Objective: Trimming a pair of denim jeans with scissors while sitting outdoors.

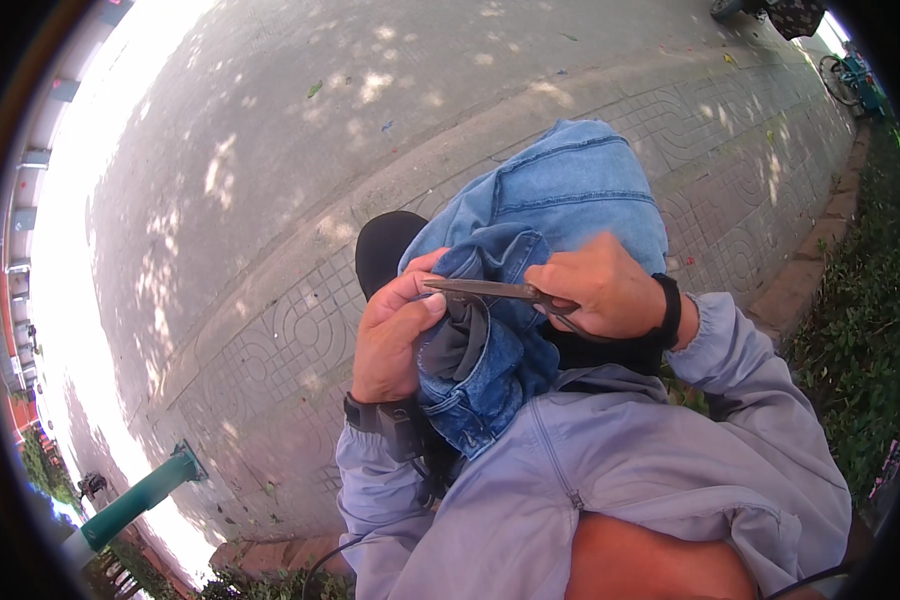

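A pair of blue denim jeans [580, 175] lies bunched over my lap, with the waistband part turned toward me. Dark grey lining cloth [458, 345] shows inside the opening. My left hand [395, 335] pinches the edge of the denim between thumb and fingers. My right hand [598, 285] grips the handles of dark metal scissors [485, 289]. Their blades look closed together and point left across the denim, with the tip at my left fingertips. Whether the blades touch the cloth is hard to tell.
Patterned paving [280, 350] surrounds me, with a grey road beyond. A green post [145, 490] stands at lower left. Low hedge plants [850, 310] and a brick kerb [805, 260] run along the right. Parked wheeled vehicles show at the far right.
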The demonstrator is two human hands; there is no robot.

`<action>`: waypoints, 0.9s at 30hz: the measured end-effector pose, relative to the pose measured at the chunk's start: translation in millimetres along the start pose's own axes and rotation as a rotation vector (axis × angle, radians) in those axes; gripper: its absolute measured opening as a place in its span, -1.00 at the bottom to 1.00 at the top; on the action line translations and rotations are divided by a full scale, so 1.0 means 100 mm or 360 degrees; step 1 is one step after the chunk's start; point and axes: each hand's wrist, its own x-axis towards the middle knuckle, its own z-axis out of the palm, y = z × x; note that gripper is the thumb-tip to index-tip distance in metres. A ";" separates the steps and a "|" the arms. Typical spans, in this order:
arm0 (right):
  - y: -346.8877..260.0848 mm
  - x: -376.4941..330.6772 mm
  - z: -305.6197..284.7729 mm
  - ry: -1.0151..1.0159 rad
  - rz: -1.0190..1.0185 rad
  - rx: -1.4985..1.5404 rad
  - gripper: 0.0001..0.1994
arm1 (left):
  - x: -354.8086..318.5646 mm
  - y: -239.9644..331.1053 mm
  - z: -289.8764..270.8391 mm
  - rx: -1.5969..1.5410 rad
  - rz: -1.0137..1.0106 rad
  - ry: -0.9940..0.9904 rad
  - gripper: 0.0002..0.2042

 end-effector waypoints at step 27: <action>-0.46 0.28 0.28 0.0107 0.0806 0.1427 -0.54 | -0.07 0.06 0.02 0.0344 0.0169 -0.0067 -0.87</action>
